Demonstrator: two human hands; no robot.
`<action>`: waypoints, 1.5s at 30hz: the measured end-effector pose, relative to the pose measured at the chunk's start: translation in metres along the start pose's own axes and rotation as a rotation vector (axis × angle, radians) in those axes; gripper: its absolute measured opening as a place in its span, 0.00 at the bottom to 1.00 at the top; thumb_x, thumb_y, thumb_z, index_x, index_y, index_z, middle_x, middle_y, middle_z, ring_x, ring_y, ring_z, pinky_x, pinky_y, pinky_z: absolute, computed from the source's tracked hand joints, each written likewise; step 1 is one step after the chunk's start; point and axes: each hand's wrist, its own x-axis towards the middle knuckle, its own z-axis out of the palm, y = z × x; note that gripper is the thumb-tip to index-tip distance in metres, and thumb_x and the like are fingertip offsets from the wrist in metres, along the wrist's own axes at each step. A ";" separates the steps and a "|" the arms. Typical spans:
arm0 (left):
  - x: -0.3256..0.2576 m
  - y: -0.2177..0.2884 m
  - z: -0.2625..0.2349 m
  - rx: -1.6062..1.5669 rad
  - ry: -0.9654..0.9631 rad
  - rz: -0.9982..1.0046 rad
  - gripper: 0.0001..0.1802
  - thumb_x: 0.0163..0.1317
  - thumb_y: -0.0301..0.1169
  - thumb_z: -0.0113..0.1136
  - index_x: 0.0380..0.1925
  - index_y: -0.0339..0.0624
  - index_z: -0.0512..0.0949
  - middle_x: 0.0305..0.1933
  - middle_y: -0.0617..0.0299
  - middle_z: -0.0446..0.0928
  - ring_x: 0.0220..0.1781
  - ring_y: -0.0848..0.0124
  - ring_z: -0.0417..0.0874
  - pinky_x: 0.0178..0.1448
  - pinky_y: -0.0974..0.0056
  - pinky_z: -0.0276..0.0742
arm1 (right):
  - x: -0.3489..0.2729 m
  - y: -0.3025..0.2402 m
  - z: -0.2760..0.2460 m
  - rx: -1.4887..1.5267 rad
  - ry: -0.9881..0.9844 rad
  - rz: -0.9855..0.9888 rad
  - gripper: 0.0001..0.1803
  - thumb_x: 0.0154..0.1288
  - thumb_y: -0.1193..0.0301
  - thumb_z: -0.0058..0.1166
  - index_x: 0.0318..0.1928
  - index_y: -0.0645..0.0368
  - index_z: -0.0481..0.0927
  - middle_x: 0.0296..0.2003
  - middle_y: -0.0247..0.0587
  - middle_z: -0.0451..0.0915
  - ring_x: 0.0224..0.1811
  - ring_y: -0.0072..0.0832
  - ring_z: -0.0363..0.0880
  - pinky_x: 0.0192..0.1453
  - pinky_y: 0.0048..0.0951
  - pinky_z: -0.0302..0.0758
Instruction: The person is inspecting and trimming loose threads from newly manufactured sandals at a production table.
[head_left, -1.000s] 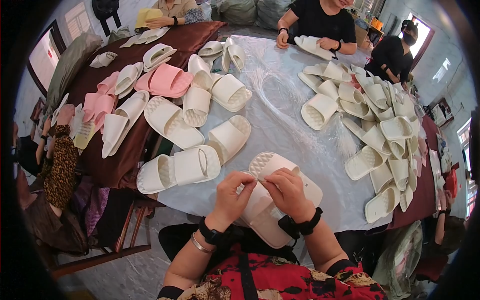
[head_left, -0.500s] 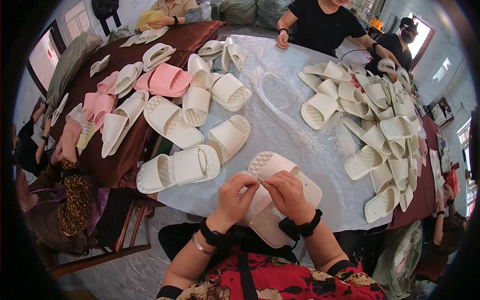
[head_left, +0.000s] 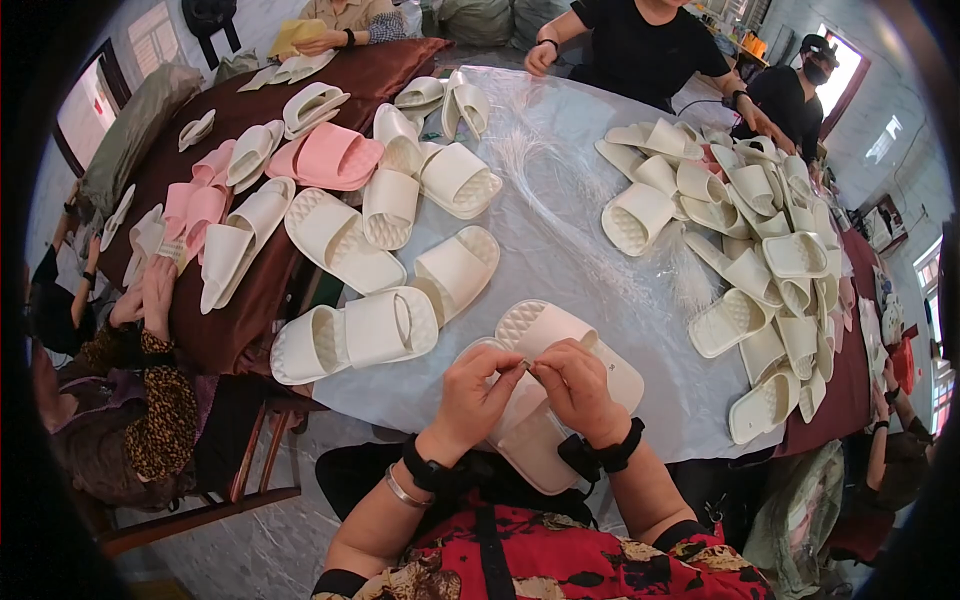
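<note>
At your 10 o'clock, single cream slippers (head_left: pixel 355 330) lie spread; your left hand (head_left: pixel 478 388) and right hand (head_left: pixel 578 390) meet at 12 o'clock over the cream slipper pair (head_left: pixel 545 330), fingertips pinched on something too small to identify; a heap of slippers (head_left: pixel 760 260) sits at 2 o'clock; judged mid-batch; since a second ago, hands barely shifted.
</note>
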 end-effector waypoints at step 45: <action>-0.002 0.000 -0.001 0.136 -0.025 0.106 0.04 0.54 0.21 0.64 0.31 0.37 0.82 0.30 0.55 0.79 0.31 0.62 0.80 0.35 0.65 0.76 | 0.003 -0.003 -0.001 -0.051 -0.083 -0.017 0.03 0.57 0.81 0.55 0.33 0.65 0.77 0.27 0.45 0.78 0.31 0.40 0.76 0.34 0.35 0.74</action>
